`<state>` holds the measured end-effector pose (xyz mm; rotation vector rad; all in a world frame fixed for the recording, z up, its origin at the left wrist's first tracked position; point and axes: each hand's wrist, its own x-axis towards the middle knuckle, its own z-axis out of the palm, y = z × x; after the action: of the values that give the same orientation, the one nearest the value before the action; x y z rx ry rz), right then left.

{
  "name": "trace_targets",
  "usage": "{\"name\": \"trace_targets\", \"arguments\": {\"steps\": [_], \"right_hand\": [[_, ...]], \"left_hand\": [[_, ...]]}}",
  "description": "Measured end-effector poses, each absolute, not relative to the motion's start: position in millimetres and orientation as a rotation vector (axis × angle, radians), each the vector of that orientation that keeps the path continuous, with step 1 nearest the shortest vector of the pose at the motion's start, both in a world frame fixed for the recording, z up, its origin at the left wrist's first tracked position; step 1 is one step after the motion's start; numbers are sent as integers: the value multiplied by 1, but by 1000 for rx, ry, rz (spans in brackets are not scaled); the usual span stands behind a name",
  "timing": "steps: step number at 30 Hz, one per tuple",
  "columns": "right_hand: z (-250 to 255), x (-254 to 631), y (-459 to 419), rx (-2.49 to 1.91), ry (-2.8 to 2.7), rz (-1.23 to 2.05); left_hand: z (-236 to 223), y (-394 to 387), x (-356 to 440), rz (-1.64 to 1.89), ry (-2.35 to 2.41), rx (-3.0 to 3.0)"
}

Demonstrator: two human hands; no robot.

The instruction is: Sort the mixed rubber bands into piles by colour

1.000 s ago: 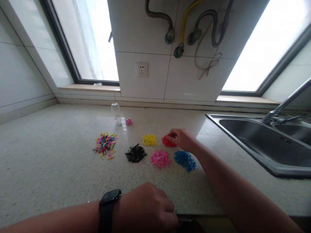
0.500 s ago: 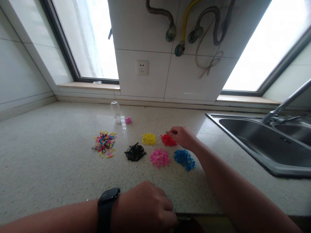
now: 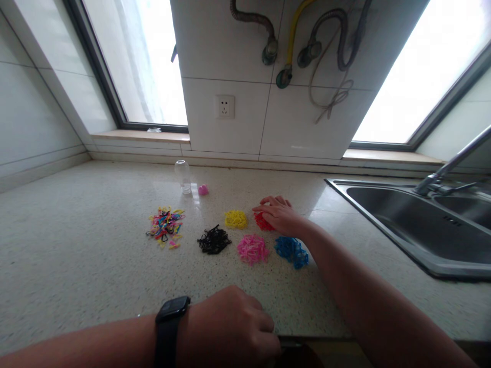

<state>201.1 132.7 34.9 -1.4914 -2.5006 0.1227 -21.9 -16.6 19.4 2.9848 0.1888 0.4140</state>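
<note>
My right hand [image 3: 279, 213] lies over the pile of red rubber bands [image 3: 263, 222], fingers stretched out and partly covering it. Below that are a blue pile [image 3: 291, 251] and a pink pile [image 3: 252, 249] of the same small bands. A yellow pile [image 3: 236, 219] and a black pile [image 3: 214, 240] sit further left. At the far left of these is a mixed-colour heap [image 3: 165, 225]. My left hand [image 3: 233, 327], with a black watch on its wrist, rests at the counter's front edge, fingers curled in; whether anything is inside is hidden.
Behind the piles stand a clear bottle [image 3: 183, 177] and a small pink cap [image 3: 203, 189]. A steel sink [image 3: 399, 220] with a faucet [image 3: 441, 176] is set into the counter [image 3: 95, 245] at the right. Hoses and valves [image 3: 284, 76] hang on the tiled wall.
My right hand's fingers were bent together at the red pile; now they are spread and extended over it. My left hand has stayed in place.
</note>
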Motion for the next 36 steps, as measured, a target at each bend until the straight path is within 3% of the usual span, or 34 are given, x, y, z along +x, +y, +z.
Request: {"name": "trace_targets", "arguments": {"steps": [36], "right_hand": [[31,208,139,-1309,-2419,209]], "left_hand": [[23,-16,-23,324,190,3012]]}}
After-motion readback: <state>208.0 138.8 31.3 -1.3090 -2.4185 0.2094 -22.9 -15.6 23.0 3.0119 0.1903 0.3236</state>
